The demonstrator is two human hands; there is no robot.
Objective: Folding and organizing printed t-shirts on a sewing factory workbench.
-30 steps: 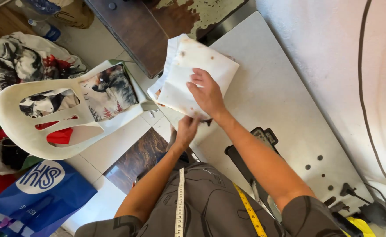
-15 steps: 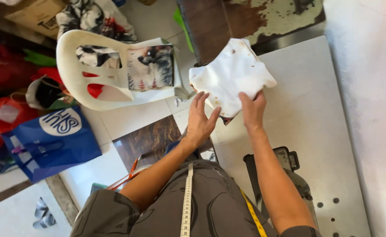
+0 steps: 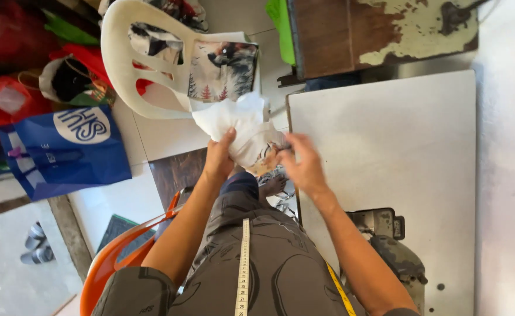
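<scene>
Left hand: fingers closed around the near side of a bundle of white fabric, gripping it from below. Right hand: blurred, fingers loosely spread, touching the bundle's lower edge where a printed piece shows; whether it pinches the cloth cannot be told. Bundle: held in the air off the left edge of the white table, above the person's lap and just short of the white plastic chair. Step in hand, as judged: the fabric is being carried clear of the table toward the chair side. The next move would seem to call for a firm two-handed hold so the loose folds do not slip apart. Chair: carries printed fabric pieces with an animal-and-tree pattern. Around the neck: a yellow measuring tape. Beyond: a blue shopping bag on the floor, an orange seat rim beside the lap, and a worn wooden bench behind the table.
</scene>
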